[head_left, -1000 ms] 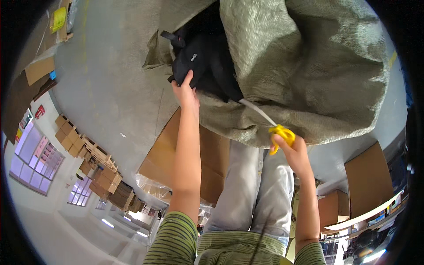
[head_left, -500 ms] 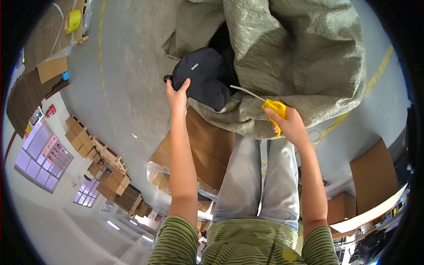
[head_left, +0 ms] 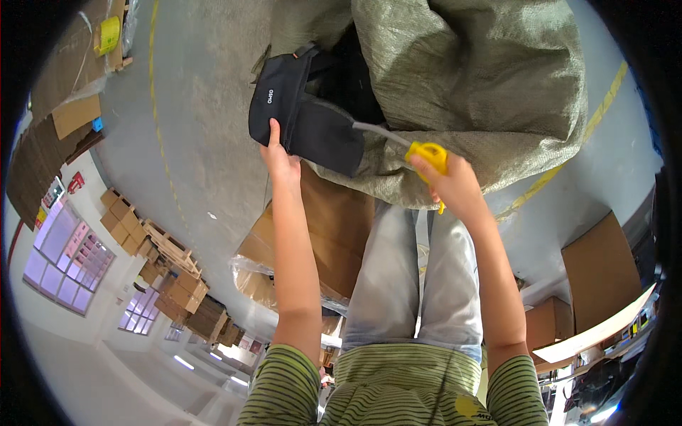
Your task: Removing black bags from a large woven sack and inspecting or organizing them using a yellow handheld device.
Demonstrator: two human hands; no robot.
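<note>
My left hand is closed on the lower edge of a black fabric bag, with the thumb lying on its front. The bag hangs partly over the mouth of a large grey-green woven sack, where more dark fabric shows in shadow. My right hand grips a yellow air blow gun by its handle. Its thin bent nozzle points left, with the tip close to the right part of the bag; whether it touches cannot be told.
An open cardboard box, partly wrapped in clear plastic, stands by my legs at the left. More cardboard is at the right. Yellow lines cross the grey floor. Stacked boxes sit along the left wall.
The bag has turned and shifted left, so its upper edge now shows. My right hand has brought the air blow gun slightly left and up, the nozzle nearer the bag.
</note>
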